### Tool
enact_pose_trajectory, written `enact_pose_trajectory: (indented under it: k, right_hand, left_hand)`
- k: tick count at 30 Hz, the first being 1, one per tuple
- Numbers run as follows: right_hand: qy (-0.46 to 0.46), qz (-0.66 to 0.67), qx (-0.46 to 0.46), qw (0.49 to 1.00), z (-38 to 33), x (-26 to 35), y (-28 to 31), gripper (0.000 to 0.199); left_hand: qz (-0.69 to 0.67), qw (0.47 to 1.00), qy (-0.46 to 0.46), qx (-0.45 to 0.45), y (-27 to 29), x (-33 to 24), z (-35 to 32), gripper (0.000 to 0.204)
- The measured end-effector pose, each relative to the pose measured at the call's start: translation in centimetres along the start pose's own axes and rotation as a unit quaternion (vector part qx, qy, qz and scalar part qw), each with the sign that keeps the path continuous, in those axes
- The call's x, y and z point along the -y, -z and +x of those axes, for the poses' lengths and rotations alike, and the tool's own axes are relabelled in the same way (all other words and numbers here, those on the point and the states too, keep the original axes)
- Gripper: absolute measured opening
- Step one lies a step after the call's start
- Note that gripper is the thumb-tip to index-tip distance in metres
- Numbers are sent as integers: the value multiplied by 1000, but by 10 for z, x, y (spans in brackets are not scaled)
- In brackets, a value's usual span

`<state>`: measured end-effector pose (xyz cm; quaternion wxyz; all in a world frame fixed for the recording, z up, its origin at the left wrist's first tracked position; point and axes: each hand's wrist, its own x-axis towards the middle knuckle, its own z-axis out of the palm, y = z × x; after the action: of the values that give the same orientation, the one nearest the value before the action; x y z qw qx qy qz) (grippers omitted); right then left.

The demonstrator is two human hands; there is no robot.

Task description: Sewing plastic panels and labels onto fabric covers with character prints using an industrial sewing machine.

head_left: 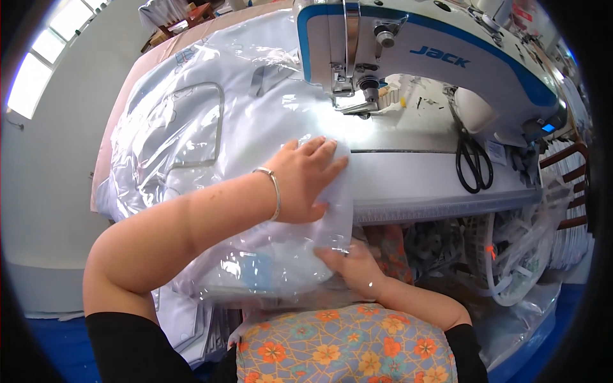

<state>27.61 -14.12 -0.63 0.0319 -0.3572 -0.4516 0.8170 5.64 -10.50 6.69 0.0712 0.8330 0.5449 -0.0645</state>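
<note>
A large white fabric piece with glossy clear plastic film [249,127] spreads over the left of the sewing table and hangs over its front edge. It carries grey binding strips in a curved outline. My left hand [305,179], with a silver bangle at the wrist, lies on it with fingers spread, just in front of the sewing machine [434,51]. Lower down, at the table's front, my right hand [354,265] is closed on the near right edge of the piece, thumb on top; some fingers are hidden. The machine's presser foot [361,110] stands beyond my left hand, apart from it.
Black-handled scissors [474,163] lie on the table at right, below the machine arm. A ruler strip [440,207] runs along the front edge. A white basket [491,255] with plastic in it stands below right. Stacked white pieces [191,329] hang below left.
</note>
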Motion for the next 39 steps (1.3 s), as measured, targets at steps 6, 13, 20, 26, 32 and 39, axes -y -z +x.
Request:
enact_pose_trajectory:
  k: [6, 13, 20, 26, 32, 39]
  right_hand:
    - [88, 69, -27, 993, 12, 19, -12, 36]
    - [56, 130, 21, 990, 18, 3, 5, 38]
    - [20, 88, 36, 995, 1, 2, 5, 35]
    - [31, 103, 14, 994, -7, 2, 5, 35]
    - [23, 38, -17, 999, -6, -9, 4, 32]
    - [3, 110, -47, 993, 6, 10, 6, 30]
  left_hand:
    - [52, 995, -79, 21, 19, 30, 20, 77]
    - [-59, 984, -54, 161, 45, 3, 19, 82]
    - [-27, 970, 50, 235, 43, -52, -21, 86]
    - [-2, 997, -56, 57, 10, -31, -45, 89]
    - [-7, 994, -72, 79, 13, -27, -39, 89]
    - [-3, 990, -103, 93, 23, 6, -20, 87]
